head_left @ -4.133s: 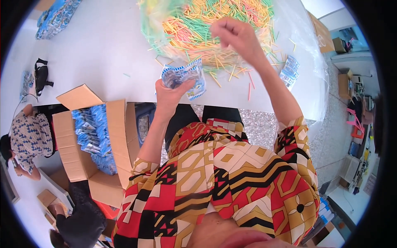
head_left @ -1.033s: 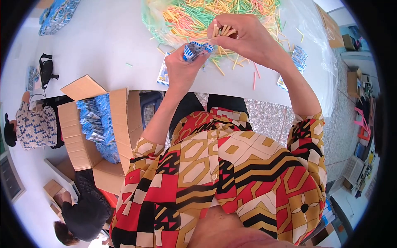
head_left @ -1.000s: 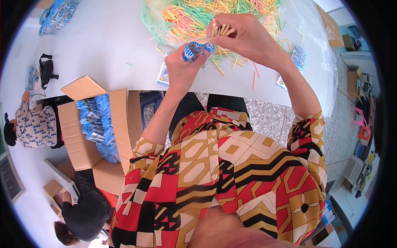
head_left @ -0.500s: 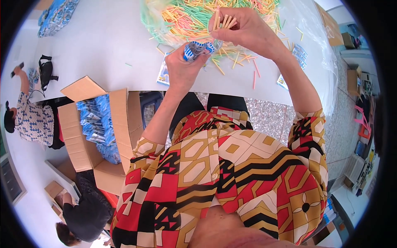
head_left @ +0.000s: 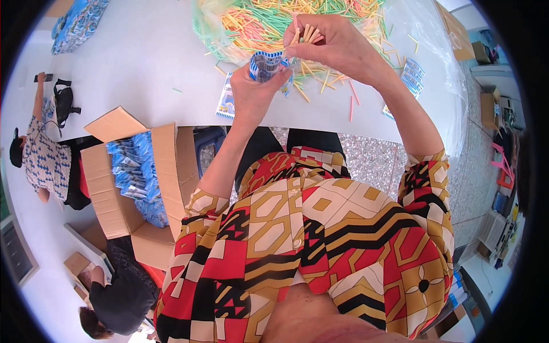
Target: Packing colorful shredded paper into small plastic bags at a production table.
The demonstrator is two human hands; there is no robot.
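Observation:
My left hand (head_left: 254, 94) is closed on a small blue and white plastic packet (head_left: 267, 67), whose mouth gapes toward my right hand. Between the fingers of my right hand (head_left: 334, 43) is a bunch of thin pastel sticks (head_left: 309, 35), their ends poking up above the thumb; they are held just right of the packet. Behind both hands lies a heap of yellow, green and pink sticks (head_left: 263, 26) on a clear plastic sheet (head_left: 205, 34). Several loose sticks (head_left: 323, 80) are strewn along its near edge.
Flat packets lie on the white table (head_left: 154, 68): one by my left wrist (head_left: 225, 100), another near my right forearm (head_left: 413, 77). An open cardboard box (head_left: 166, 171) full of blue packets stands at left. Two other people (head_left: 48, 154) are at the left side.
My left hand has turned the packet so its printed side and mouth show more. My right hand has shifted slightly left with the sticks, closer to it. The person at far left raised an arm.

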